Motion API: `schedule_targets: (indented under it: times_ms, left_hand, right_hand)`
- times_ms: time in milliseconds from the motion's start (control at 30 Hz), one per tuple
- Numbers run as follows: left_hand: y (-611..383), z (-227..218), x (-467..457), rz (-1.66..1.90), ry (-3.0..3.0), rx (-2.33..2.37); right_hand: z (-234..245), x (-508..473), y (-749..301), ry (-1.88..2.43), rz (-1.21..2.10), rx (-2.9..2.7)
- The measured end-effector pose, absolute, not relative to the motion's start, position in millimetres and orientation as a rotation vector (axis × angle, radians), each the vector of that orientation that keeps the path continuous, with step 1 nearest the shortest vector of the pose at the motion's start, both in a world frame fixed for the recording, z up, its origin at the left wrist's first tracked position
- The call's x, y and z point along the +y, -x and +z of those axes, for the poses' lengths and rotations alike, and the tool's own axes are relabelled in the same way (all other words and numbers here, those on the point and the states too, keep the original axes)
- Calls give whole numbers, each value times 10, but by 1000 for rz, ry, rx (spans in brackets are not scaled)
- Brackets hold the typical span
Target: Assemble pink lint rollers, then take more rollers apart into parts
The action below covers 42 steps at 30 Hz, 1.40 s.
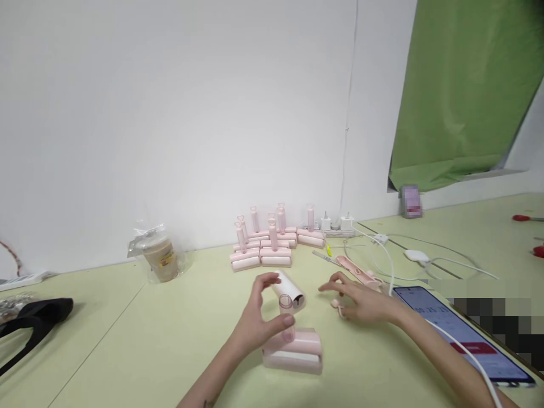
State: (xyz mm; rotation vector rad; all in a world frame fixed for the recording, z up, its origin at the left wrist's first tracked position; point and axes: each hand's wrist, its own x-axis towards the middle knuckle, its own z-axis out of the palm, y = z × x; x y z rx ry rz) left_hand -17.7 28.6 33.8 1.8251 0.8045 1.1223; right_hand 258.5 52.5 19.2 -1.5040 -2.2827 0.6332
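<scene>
My left hand [259, 320] is curved around the clear pink tube handle [286, 309] of a pink lint roller [293, 351]. Its thumb lies across the tube in view, while the fingers stay apart from the thumb. Just behind, a white cylindrical roll [288, 288] lies on its side near those fingertips. My right hand [361, 297] hovers low over the table with fingers spread. Beneath it sits a small pink cap with a loop [336, 304], partly covered by the hand; whether they touch I cannot tell.
Several pink lint rollers [276, 258] stand grouped by the wall. A pink strip-like part [355, 268] and a knife [325, 256] lie behind my right hand. To the right are a phone [459, 334], white cables and chargers [346, 222]. A bagged cup [161, 258] stands left.
</scene>
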Motion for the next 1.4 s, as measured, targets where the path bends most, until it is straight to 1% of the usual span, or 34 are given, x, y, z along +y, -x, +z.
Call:
schedule_targets:
  times_ms: [100, 200, 400, 600, 667, 800, 967, 1233, 1400]
  left_hand:
    - [-18, 429, 329, 937, -1628, 568]
    - [-124, 367, 318, 837, -1390, 531]
    - [-142, 277, 325, 855, -1324, 539]
    - [-164, 293, 337, 868, -1311, 549]
    - [-170, 287, 333, 871, -1312, 555]
    - [-168, 250, 345, 855, -1316, 564]
    - [-158, 213, 364, 840, -1316, 610]
    - [-144, 263, 339, 837, -1337, 606]
    - [-139, 216, 358, 853, -1303, 499]
  right_hand:
    - [116, 544, -2578, 1447, 693, -2337]
    - [109, 593, -2571, 1402, 672, -2278]
    - [300, 577, -2391, 1271, 667, -2074]
    - [667, 445, -1797, 907, 875, -1634]
    - [749, 405, -1624, 855, 904, -1590]
    - [768, 328, -1458, 928, 907, -1636]
    - [687, 240, -1459, 989, 1012, -1729]
    - [700, 199, -1473, 921, 857, -1811]
    - [740, 205, -1509, 914, 900, -1890]
